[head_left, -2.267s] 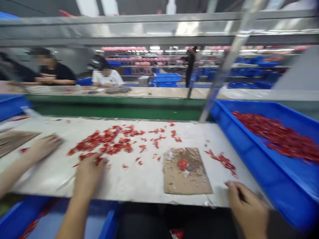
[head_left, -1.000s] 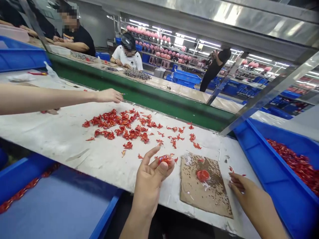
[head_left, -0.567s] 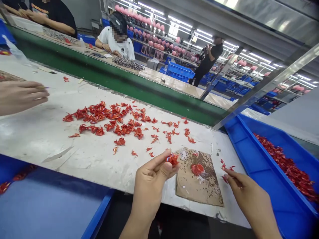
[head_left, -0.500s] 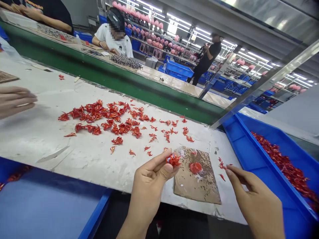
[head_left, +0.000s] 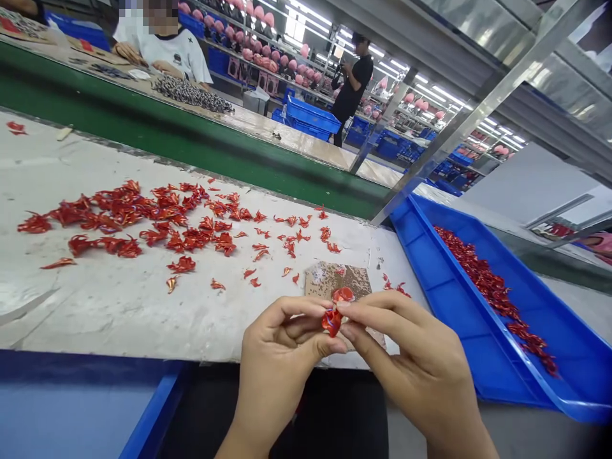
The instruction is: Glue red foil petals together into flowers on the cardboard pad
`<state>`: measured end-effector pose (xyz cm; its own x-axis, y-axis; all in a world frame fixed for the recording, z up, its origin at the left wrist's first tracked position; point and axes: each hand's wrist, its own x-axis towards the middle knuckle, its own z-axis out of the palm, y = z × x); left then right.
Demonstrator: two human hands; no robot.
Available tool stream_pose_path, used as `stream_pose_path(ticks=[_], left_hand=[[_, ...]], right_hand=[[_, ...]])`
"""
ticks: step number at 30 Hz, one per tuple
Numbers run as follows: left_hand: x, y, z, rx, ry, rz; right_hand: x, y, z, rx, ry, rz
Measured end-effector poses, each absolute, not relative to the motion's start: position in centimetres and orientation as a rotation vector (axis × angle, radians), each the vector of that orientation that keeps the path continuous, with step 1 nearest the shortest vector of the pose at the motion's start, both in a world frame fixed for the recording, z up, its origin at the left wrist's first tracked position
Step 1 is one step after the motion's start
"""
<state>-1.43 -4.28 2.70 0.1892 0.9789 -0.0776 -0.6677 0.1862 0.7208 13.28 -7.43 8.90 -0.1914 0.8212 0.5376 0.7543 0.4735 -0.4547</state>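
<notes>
Small glossy red plastic piece (head_left: 331, 320) is pinched between both hands, held in the air just over the near edge of the worn white worktable (head_left: 119, 306). Its long axis runs roughly top-to-bottom in view and it seems to narrow to the lower end, pointing toward the person; finer detail is too small to tell. Left hand (head_left: 282, 357) has thumb and forefinger clamped on its left and lower side, other fingers curled in. Right hand (head_left: 411, 363) has fingertips closed on its upper right. Just behind it: brown cardboard square (head_left: 329, 278) with a red blob (head_left: 343, 294) on it. Further left, a loose scatter of red pieces (head_left: 157, 220) lies across the table. Right of the table: blue plastic tray (head_left: 444, 299) holding a strip of red pieces (head_left: 482, 280).
</notes>
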Motion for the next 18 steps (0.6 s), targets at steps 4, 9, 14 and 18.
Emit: stream_pose_path(ticks=[4,9,14,18], left_hand=[[-1.5,-4.4,2.4,0.658,0.597,1.156],[-2.2,-4.4,2.1,0.809,0.567,1.04],[-2.3,-4.5,2.1,0.858,0.522,1.067],[-1.8,-4.5,2.3,0.804,0.446,1.085]], right_hand=[[13.6,-7.3,9.7,-1.326,-2.03,0.157],[14.6,-7.1,10.5,-1.449,-2.162,0.364],[14.4,-7.8,10.7,-1.425,-2.162,0.46],[14.1,-8.6,10.3,-1.412,-2.085,0.396]])
